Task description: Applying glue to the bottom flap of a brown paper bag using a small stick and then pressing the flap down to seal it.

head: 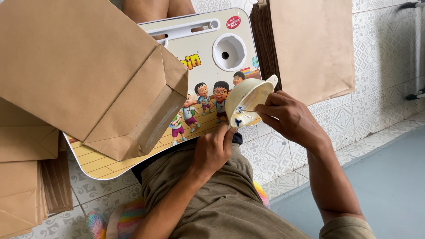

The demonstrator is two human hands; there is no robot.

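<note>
I hold a small white bowl (246, 99) tipped up over the edge of my lap table (201, 84). My right hand (290, 117) grips its rim from the right. My left hand (212, 150) pinches it from below. A brown paper bag (88, 75) lies on the table.

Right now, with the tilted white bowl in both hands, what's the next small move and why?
Probably scoop paste with the right hand, whose fingers reach into the tilted white plastic bowl, steadied by the left hand. The brown paper bag on the cartoon-printed lap desk shows a whitish smear on its folded bottom flap, seemingly mid-gluing.
</note>
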